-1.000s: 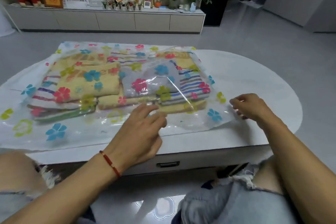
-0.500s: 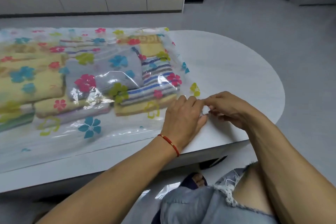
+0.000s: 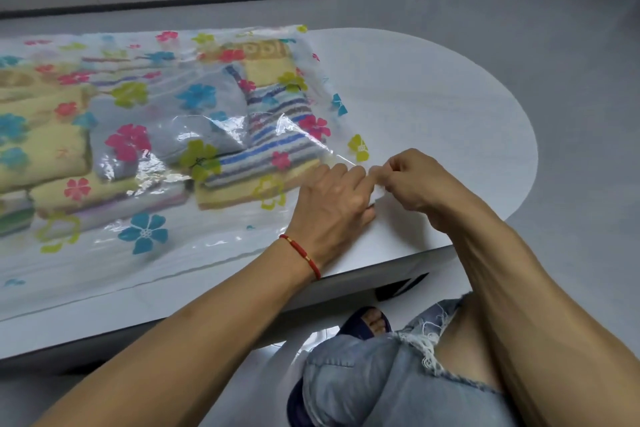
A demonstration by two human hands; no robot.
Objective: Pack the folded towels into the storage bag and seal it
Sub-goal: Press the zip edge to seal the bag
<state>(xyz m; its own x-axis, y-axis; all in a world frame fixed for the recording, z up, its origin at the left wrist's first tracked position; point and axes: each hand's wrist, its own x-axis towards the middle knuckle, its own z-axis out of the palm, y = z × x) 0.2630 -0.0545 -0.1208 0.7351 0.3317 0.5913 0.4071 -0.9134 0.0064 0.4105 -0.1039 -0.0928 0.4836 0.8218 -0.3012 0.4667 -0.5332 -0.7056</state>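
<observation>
Both hands (image 3: 332, 204) (image 3: 414, 184) pinch storage bag (image 3: 207, 239) near-right corner.

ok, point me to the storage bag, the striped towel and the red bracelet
storage bag (image 3: 194, 253): head view, clear near edge with no towel under it.
striped towel (image 3: 277, 152): head view, blue-striped top face, seen through the bag.
red bracelet (image 3: 300, 252): head view, cord across the left wrist.

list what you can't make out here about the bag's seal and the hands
Head view only:
- Bag corner and any zip slider: hidden between the left hand and right hand.
- Storage bag left end: cut off by the frame edge.
- Whether the near edge is sealed: clear plastic, too faint.
- Towels count: overlapped, print covers them.
</observation>
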